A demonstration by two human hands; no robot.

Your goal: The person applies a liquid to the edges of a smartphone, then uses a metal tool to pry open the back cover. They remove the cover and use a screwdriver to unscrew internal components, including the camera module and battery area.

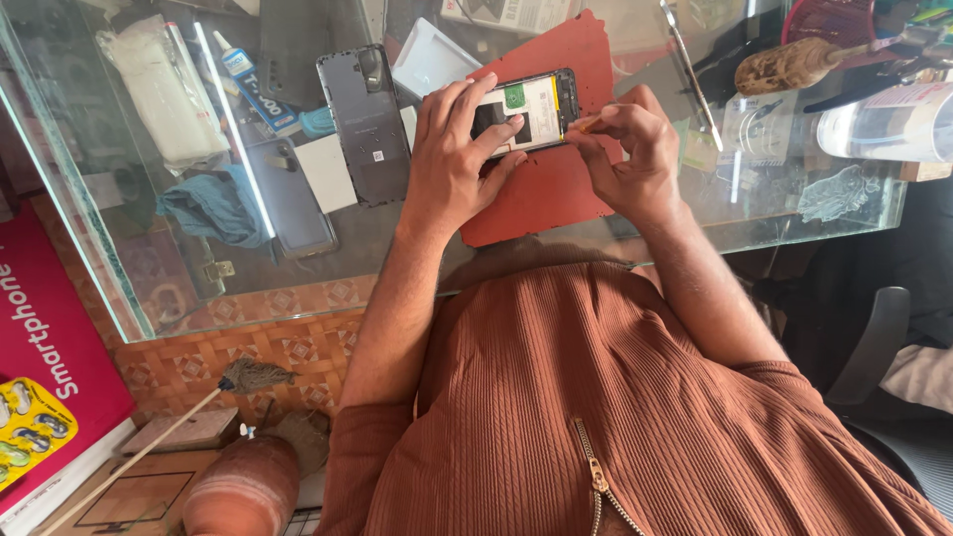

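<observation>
Orange tool (588,124) mostly hidden by right hand (635,159).

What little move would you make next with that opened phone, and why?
Probably ease the thin tool a little further along the opened phone, since the right hand pinches its tip at the phone's edge while the left hand pins it to the red mat.

I am looking down at what appears to be a small phone repair shop. A glass worktop (149,278) carries an opened phone (526,111) on a red mat (556,199) at twelve o'clock, a detached grey back cover (364,124) and a glue tube (253,84) at eleven, and a wooden-handled tool (794,65) at one. A pink smartphone display box (45,347) sits at nine.
</observation>
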